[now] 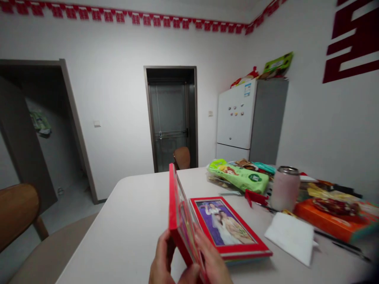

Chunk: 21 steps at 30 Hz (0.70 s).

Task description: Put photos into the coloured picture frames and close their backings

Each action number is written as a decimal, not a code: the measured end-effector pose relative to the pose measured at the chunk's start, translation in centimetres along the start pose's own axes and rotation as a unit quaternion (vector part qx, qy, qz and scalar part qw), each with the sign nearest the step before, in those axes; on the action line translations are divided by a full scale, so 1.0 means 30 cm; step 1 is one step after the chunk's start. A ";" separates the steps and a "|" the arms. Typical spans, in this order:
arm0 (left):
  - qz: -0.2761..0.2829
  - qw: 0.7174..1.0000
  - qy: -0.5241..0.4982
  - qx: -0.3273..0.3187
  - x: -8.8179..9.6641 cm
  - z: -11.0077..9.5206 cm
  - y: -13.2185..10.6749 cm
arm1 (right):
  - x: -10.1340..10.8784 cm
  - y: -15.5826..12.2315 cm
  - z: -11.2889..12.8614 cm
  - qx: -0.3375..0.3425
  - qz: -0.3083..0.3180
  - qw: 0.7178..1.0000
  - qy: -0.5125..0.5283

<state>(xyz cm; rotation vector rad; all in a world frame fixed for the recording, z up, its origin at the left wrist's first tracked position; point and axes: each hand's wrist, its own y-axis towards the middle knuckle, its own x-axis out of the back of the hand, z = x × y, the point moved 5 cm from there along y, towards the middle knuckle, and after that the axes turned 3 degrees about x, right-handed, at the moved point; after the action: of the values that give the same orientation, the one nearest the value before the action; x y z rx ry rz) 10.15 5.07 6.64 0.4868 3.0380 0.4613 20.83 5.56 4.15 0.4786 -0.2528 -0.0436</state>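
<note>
A red picture frame (174, 205) stands nearly edge-on above the front of the table, its face turned to the right. My left hand (161, 258) grips its lower part from the left, thumb near the bottom. On the other side my right hand (211, 256) is closed on the same lower part, its fingers along the face. What the held frame shows is too oblique to make out. Just to the right lies a second red picture frame (257, 249) with a photo of people against purple, resting on something thin.
On the white table (133, 221), a green tissue pack (239, 175), a pinkish can (284, 189), white folded paper (291, 236), a pen (340, 240) and an orange box (331, 221) crowd the right side. Brown chairs (19, 213) stand around. A fridge (237, 118) is behind.
</note>
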 end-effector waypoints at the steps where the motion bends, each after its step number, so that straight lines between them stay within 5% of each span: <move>1: -0.009 0.999 -0.036 0.009 -0.015 -0.016 0.018 | 0.072 0.007 -0.015 -0.049 -0.049 0.995 0.066; 4: -0.007 0.989 -0.134 0.060 -0.072 0.000 0.073 | 0.293 0.015 -0.068 -0.190 -0.152 0.949 0.202; 8: 0.036 0.968 -0.212 0.127 -0.179 0.145 0.128 | 0.507 0.039 -0.092 -0.217 -0.123 0.965 0.079; 13: 0.028 0.989 -0.070 0.124 -0.254 0.295 0.150 | 0.601 0.031 -0.121 -0.217 -0.102 0.968 -0.075; 16: 0.029 0.994 0.036 0.103 -0.267 0.309 0.159 | 0.653 -0.011 -0.171 -0.248 -0.149 0.955 -0.072; 21: 0.036 0.987 0.067 0.144 -0.289 0.319 0.169 | 0.694 -0.085 -0.270 -0.284 -0.192 0.938 -0.045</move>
<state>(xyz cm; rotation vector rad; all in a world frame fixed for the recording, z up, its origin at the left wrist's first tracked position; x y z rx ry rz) 20.66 9.70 -1.17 0.5999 3.2422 0.0543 43.07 4.85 0.84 -0.0582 -0.2216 -0.5097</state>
